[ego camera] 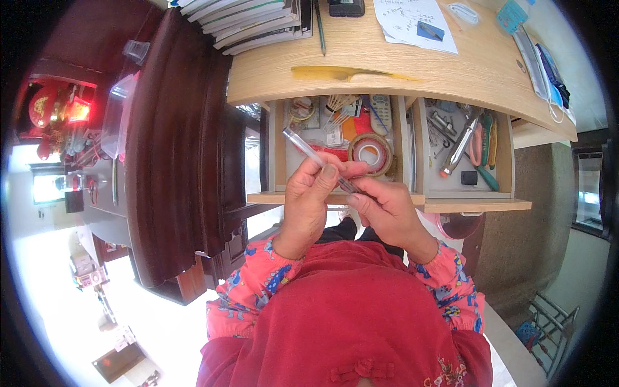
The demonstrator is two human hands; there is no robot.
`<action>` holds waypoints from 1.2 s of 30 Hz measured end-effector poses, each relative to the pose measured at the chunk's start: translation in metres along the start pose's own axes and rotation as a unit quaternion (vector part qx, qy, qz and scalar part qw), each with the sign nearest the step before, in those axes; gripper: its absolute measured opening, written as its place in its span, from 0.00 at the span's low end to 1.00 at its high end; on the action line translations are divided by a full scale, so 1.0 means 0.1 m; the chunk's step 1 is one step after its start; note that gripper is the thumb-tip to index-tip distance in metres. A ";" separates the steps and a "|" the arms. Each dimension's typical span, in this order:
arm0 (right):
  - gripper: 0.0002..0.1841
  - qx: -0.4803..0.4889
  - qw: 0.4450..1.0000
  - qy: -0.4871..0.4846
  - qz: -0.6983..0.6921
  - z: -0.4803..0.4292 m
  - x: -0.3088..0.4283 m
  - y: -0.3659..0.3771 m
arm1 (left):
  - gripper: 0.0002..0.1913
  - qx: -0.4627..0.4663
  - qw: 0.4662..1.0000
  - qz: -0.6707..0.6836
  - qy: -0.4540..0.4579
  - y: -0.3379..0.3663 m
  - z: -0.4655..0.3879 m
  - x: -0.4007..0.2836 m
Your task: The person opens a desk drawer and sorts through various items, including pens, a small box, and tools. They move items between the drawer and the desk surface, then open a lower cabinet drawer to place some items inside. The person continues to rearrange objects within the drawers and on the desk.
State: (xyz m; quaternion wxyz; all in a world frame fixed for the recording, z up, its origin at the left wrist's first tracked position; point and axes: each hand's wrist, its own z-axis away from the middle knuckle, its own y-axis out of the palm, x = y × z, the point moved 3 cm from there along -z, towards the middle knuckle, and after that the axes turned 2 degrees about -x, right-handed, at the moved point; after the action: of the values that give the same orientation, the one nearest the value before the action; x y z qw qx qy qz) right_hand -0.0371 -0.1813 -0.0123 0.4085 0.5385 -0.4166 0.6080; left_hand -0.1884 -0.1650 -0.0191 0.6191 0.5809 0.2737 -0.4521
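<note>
Both of my hands hold a slim clear-barrelled pen [304, 143] at a slant over the left open drawer. My left hand [314, 186] pinches its middle between thumb and fingers. Around its lower right end my right hand [387, 203] is closed, hiding the tip. Beneath lie rolls of tape [372, 154], cotton swabs [340, 118] and a grey remote control [380, 113]. In the right open drawer [505, 186] are a silver metal tool with an orange tip [457, 150], bolts [442, 123], green-handled pliers [487, 178] and a small black block [468, 177].
On the wooden desktop [464, 72] lie a yellow comb [333, 73], a green pencil [320, 31], a paper with handwriting [411, 24], a black case [346, 7] and face masks [544, 72]. Stacked books [261, 24] stand at the back left. Dark carved wooden furniture [179, 145] borders the left side.
</note>
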 end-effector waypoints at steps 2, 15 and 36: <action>0.08 -0.005 1.000 0.002 0.001 0.01 0.00 0.00 | 0.11 0.001 1.000 0.007 -0.001 0.02 0.00 0.01; 0.10 0.046 0.991 0.090 -0.089 -0.05 -0.05 -0.04 | 0.11 -0.011 0.999 0.026 -0.021 -0.03 -0.02 0.05; 0.17 0.031 0.988 0.053 -0.140 -0.05 -0.14 -0.02 | 0.10 -0.072 0.985 0.158 0.012 -0.12 0.00 0.05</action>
State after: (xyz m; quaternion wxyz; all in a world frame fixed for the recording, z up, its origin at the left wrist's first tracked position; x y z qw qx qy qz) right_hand -0.0353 -0.1766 -0.0260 0.4939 0.5708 -0.2959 0.5854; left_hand -0.1973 -0.1651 -0.0291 0.7196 0.5763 0.2173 -0.3208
